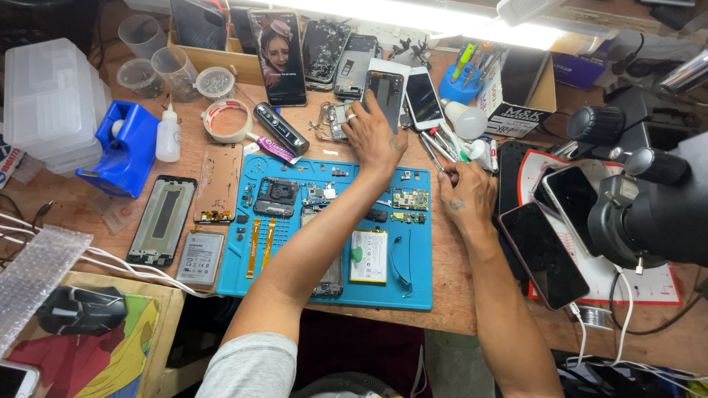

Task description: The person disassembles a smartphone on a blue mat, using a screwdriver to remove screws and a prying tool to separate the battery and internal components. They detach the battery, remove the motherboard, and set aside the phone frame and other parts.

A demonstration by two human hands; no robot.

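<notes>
Above the blue mat (420, 291), left hand (372, 136) open on dark phone (383, 92), right hand (466, 195) gripping tweezers (434, 155), small parts in clear cup (215, 82)

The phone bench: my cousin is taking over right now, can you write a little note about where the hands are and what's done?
Left hand: stretched to the back of the bench, fingers on a dark phone lying there; not gripping it.
Right hand: at the right edge of the blue mat, fingers closed on a thin tool.
On the mat: a circuit board, a white battery, two orange flex strips and small parts.
Left of the mat: a phone frame and a copper-coloured back panel.
Done: one phone is apart.
Left: nothing is reassembled yet.
</notes>
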